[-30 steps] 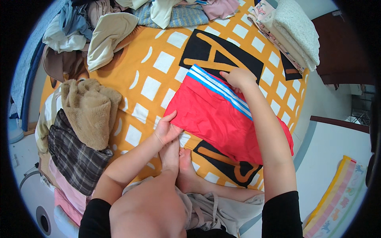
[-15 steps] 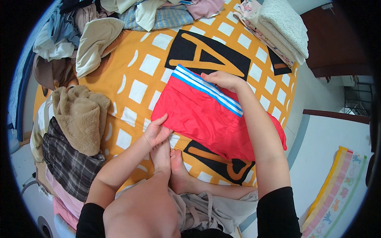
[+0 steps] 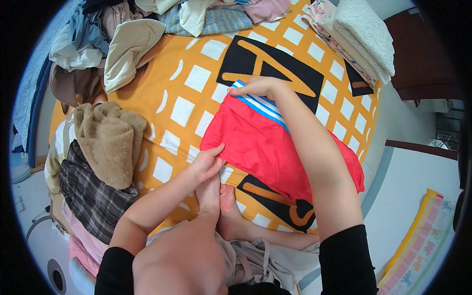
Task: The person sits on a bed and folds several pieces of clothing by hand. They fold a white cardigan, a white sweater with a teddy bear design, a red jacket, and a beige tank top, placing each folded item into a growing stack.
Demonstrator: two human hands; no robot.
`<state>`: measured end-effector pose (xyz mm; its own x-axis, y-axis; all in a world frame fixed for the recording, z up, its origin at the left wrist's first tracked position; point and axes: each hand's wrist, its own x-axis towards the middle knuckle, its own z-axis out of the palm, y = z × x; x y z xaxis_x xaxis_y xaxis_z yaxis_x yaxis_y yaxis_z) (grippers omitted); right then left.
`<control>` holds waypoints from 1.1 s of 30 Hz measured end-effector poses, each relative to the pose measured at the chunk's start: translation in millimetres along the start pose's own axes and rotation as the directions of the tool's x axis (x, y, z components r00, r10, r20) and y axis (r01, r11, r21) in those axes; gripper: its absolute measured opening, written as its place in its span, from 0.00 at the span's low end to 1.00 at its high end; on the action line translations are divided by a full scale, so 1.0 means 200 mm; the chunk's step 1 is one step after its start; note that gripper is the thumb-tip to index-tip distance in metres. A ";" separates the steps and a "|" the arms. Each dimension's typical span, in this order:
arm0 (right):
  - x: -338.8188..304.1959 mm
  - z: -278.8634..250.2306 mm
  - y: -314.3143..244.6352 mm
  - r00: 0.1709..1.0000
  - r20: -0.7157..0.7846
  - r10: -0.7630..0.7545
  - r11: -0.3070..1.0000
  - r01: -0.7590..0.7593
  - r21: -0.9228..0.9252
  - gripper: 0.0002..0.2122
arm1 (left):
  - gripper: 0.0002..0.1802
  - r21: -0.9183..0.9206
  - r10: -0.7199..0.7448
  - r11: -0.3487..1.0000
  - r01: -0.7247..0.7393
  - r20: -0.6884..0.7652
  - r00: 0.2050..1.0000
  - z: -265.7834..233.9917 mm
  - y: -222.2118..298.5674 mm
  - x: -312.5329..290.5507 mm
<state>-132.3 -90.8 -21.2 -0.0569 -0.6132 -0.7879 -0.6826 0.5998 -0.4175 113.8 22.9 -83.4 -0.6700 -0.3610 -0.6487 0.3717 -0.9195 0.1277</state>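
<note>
A red striped garment (image 3: 255,142) lies on the bed in front of me, with blue and white bands along its far edge. At its near left corner, my left hand (image 3: 209,163) pinches the cloth between thumb and fingers. My right hand (image 3: 260,87) reaches over the garment and grips the striped edge near its far left corner. My right forearm covers part of the red cloth. The garment's right part lies loosely crumpled beyond that arm.
Under everything is an orange blanket (image 3: 169,98) with white squares. A brown fuzzy garment (image 3: 108,147) and dark plaid cloth (image 3: 96,191) are piled at left. Mixed clothes, including a cream piece (image 3: 130,51), line the far left. Folded white bedding (image 3: 364,37) sits far right.
My right hand has slid left along the striped edge to the garment's far left corner. My left hand keeps its hold. The whole view has shifted slightly.
</note>
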 end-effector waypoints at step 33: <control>0.00 0.21 0.09 0.523 -0.706 -0.478 0.873 0.200 -0.444 0.16 | 0.26 -0.049 0.164 0.985 -0.168 -0.077 0.983 0.08 -0.04 -0.08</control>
<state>-114.2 -58.8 -46.8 -0.2174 -0.9702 0.1072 -0.9310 0.1731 -0.3213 111.0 32.6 -62.0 -0.5485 -0.4937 -0.6748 0.5100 -0.8371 0.1980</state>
